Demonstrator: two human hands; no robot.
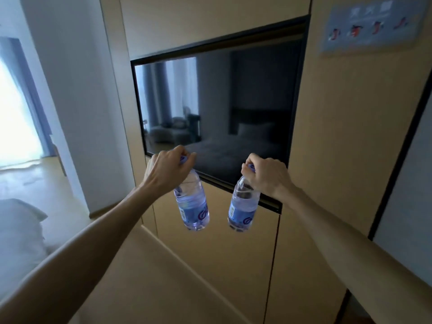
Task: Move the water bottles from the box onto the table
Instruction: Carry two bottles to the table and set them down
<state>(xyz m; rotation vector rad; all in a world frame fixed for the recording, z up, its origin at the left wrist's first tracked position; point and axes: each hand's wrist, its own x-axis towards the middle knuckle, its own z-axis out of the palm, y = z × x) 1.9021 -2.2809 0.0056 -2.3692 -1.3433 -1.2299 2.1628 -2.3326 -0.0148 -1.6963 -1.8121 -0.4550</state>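
Observation:
Two clear water bottles with blue labels and blue caps hang in mid-air in front of me. My left hand (pixel 167 170) grips the cap and neck of the left bottle (pixel 192 204). My right hand (pixel 268 176) grips the cap and neck of the right bottle (pixel 243 206). Both bottles hang nearly upright, side by side and apart from each other. Neither the box nor the table is in view.
A dark wall-mounted TV screen (pixel 222 113) sits in a beige panelled wall straight ahead. Cabinet doors (pixel 217 253) lie below it. White bedding (pixel 18 232) shows at the lower left, a bright window area (pixel 16 118) beyond it, and a safety poster (pixel 371 24) hangs upper right.

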